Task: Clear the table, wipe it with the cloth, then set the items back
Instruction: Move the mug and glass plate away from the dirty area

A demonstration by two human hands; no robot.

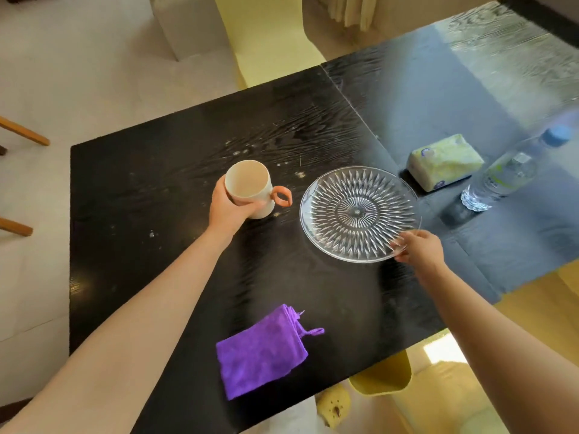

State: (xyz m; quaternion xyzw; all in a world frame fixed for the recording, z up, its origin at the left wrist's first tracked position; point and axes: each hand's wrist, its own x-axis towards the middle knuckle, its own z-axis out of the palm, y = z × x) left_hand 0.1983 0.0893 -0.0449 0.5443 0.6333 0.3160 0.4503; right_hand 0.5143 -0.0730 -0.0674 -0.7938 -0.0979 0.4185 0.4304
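Observation:
My left hand (228, 208) is wrapped around a cream mug (250, 184) with an orange ring handle, near the middle of the black table (141, 170). To its right, my right hand (418, 247) pinches the near rim of a clear cut-glass plate (357, 213). I cannot tell whether the plate rests on the table or is slightly raised. A folded purple cloth (260, 349) lies near the table's front edge, between my forearms. White specks and crumbs dot the tabletop behind the mug.
On the adjoining dark table section at the right lie a tissue pack (445, 161) and a clear water bottle (513, 172) with a blue cap. A yellow chair (269, 36) stands behind the table, a yellow bin (382, 377) below its front edge. Wooden chair legs (22, 133) show at left.

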